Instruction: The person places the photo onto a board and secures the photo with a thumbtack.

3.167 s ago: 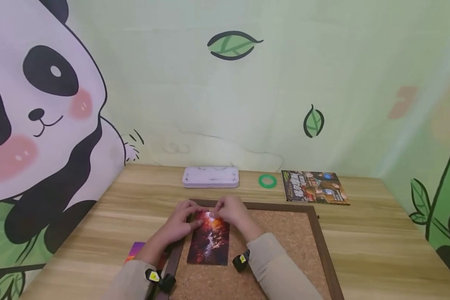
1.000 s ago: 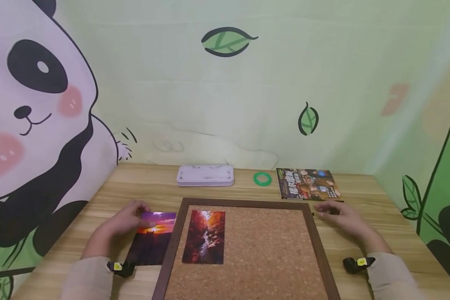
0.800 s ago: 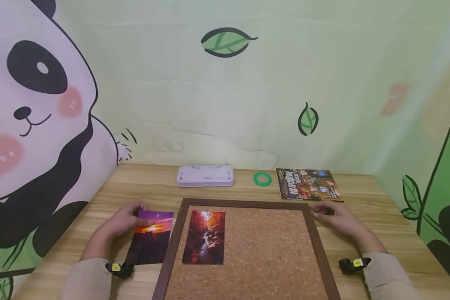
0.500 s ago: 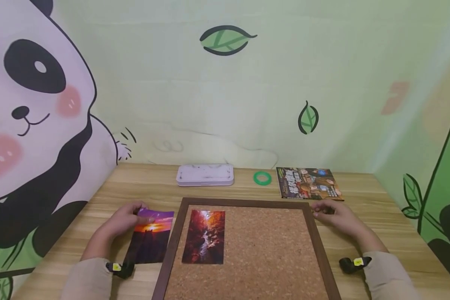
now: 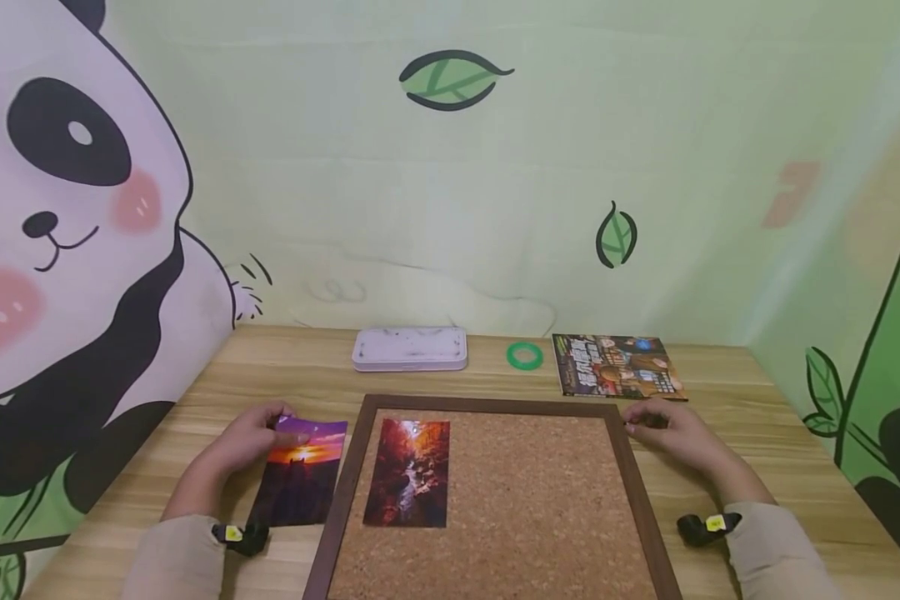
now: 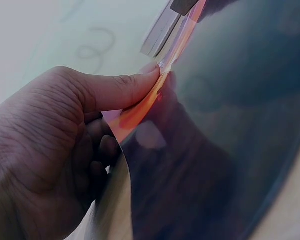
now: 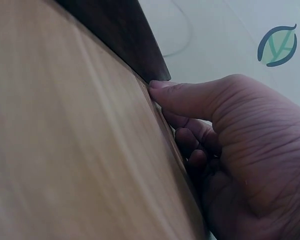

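My left hand [image 5: 243, 437] pinches the upper left edge of a purple and orange sunset picture [image 5: 300, 479], left of the cork board [image 5: 532, 492]. In the left wrist view, the thumb of the hand [image 6: 55, 135] presses on the bent, glossy picture [image 6: 200, 165]. A red river picture [image 5: 408, 479] lies on the board's upper left. My right hand [image 5: 678, 433] is beside the upper right corner of the brown frame [image 5: 633, 475]. In the right wrist view, thumb and fingers of the hand [image 7: 250, 145] are curled beside the frame [image 7: 122, 37]; whether they hold something is hidden.
Behind the board, a pale case [image 5: 410, 349], a green ring [image 5: 525, 357] and a booklet [image 5: 618, 367] lie on the wooden table [image 5: 727, 387]. A wall covering [image 5: 330, 150] with a panda and leaves stands beyond the table's back edge.
Both hands have left the river picture. My left hand has moved left and taken hold of the sunset picture, which was partly hidden; my right hand has moved right, to the frame's corner.
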